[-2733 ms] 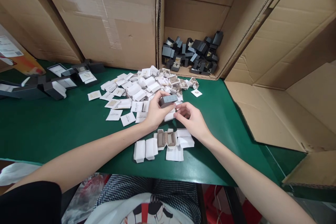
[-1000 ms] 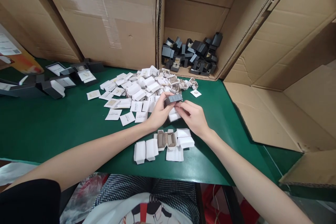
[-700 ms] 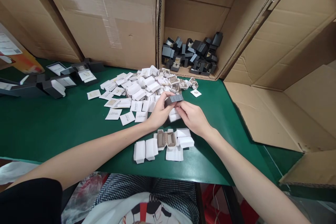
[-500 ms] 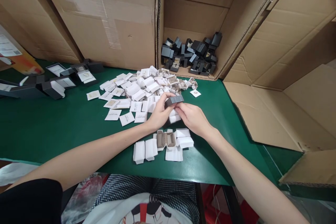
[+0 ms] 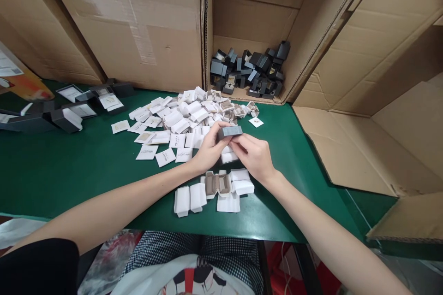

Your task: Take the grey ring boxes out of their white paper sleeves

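My left hand (image 5: 212, 148) grips a small dark jewelry box (image 5: 230, 132) from its left side, thumb toward me. At the box's near right edge, the fingers of my right hand (image 5: 254, 153) are pinched together against it; whether they also hold a small part is hidden. Just below the hands, a white folded insert (image 5: 228, 156) shows, partly covered by them. Closer to me on the table lie unfolded white card inserts (image 5: 190, 198), and one of them (image 5: 217, 183) shows its brown inner side.
A heap of white inserts and printed cards (image 5: 183, 115) spreads behind my hands on the green table (image 5: 284, 212). An upright cardboard carton (image 5: 256, 18) holds several dark boxes (image 5: 249, 71). More open dark boxes (image 5: 69, 117) stand at the left. Carton flaps (image 5: 346, 147) reach over the right side.
The view has shifted slightly. My left hand keeps the box in nearly the same place, while the fingers of my right hand have moved a little at its near edge.
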Available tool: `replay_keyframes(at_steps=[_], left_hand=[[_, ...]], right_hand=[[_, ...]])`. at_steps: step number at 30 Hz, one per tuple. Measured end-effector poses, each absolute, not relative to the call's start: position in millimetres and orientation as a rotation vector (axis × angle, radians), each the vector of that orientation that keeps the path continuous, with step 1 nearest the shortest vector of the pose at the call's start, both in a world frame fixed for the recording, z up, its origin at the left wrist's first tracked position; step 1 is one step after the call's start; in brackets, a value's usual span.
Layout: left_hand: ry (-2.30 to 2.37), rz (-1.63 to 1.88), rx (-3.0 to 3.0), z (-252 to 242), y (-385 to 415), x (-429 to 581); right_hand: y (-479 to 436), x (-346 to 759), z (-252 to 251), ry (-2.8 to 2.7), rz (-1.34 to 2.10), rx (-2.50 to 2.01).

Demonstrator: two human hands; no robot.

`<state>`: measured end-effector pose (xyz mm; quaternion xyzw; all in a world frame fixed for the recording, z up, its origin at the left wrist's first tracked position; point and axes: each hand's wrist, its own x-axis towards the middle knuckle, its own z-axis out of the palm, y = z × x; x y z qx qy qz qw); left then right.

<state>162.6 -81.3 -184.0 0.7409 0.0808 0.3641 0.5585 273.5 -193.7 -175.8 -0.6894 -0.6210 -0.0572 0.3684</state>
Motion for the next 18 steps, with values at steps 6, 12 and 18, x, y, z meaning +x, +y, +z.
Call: replay_keyframes(at_steps=[6, 12, 18], left_hand=[[0.100, 0.754, 1.594, -184.8, -79.8, 158.9], [0.121, 0.722, 1.577, -182.3, -76.5, 158.0], [0.147, 0.700, 1.518, -185.1, -75.7, 160.8]], right_hand=[[-192.9, 271.6, -178.9, -1.459, -0.161, -1.720], [-186.9, 280.4, -183.3, -1.059, 0.318, -1.547], [-183.9, 281.1, -181.6, -0.854, 1.001, -1.418]])
